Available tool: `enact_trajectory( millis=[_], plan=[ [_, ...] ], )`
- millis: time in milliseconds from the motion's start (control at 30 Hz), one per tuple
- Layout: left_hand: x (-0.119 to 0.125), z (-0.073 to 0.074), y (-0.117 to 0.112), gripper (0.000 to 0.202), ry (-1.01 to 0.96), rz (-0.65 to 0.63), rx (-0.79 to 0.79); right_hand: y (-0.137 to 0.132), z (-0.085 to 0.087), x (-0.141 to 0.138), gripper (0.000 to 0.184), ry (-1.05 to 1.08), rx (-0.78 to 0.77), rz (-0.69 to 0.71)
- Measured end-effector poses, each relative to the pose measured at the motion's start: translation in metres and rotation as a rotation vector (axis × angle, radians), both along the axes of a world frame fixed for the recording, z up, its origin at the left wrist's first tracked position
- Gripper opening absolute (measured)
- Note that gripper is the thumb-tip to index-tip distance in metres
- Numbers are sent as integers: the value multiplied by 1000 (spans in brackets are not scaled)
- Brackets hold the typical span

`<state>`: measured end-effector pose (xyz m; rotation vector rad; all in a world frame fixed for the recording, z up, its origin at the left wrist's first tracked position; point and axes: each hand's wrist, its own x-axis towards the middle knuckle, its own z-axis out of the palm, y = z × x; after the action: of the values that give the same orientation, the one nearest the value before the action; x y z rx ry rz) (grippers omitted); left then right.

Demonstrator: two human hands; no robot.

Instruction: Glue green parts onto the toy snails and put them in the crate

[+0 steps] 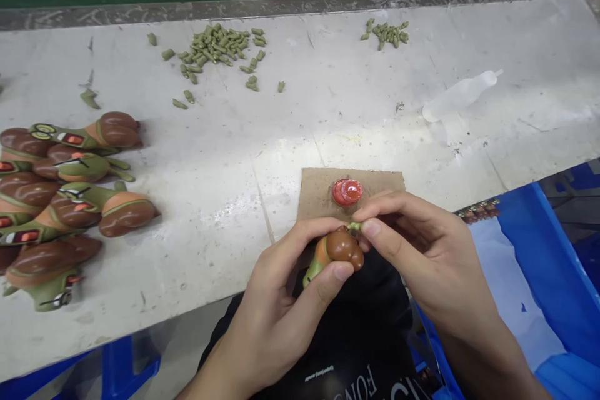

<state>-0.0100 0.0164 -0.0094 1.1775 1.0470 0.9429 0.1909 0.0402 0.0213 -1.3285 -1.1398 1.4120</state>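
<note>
Inspection at the bench point(328, 125), a worn white top with a metal strip along its far edge.

Blue bin point(553, 244): off the near right corner, lined with pale sheet.

Finished toys point(70, 200): a cluster lying on their sides at the left edge, brown and green bodies with painted eyes.

Bottle point(459, 95): clear, lying on its side towards the far right.

Card point(319, 190): a brown square at the near edge, middle; a red cap point(347, 192) rests on it.

Pegs: a loose main pile point(218, 47) far left of centre, a small pile point(387, 33) far right of centre, well apart.

Left hand point(276, 306): clamped on the toy point(340, 250), thumb beneath, fingers over the top. The toy is held clear of the bench, just off its near edge below the card.

Right hand point(422, 244): thumb and forefinger pinched together on a single peg point(355, 226), which touches the toy's upper end.

Judgement: the step in hand is fitting the peg to the toy. Whether it has entered a hole cannot be told; the fingers hide the joint. The next move calls for the peg lined up true and pressed along its own length, with the left hand's grip firm against the push.

Condition of the toy: glossy brown rounded body, orange band, green lower part. No visible flaw, though much of it is covered.
</note>
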Motion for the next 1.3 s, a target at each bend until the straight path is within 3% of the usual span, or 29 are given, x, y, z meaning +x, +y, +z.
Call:
enact_trajectory(
  millis=[533,733,800,900,1000,1100,1200,1300],
  plan=[
    [-3,-3,0,26,111,-43,115,-3,-1,-2,13,-291,180,98],
    [-3,-8,-3,22,34,6,1,10,11,5,15,-316,258,123],
    [-1,-9,-5,22,-11,97,-69,32,15,9,19,-386,288,10],
    [3,-8,-6,30,-80,212,-170,89,12,13,26,-608,368,-156],
    [5,-5,-5,32,-76,207,-170,159,2,8,38,-955,381,-142],
    [6,-3,-3,32,-48,183,-131,216,-7,-2,53,-1070,382,-137],
    [6,-4,-4,34,-38,171,-107,250,-13,-7,57,-1109,384,-111],
    [6,-8,-8,36,-13,182,-93,267,-18,-5,43,-1137,382,-79]
  ],
)
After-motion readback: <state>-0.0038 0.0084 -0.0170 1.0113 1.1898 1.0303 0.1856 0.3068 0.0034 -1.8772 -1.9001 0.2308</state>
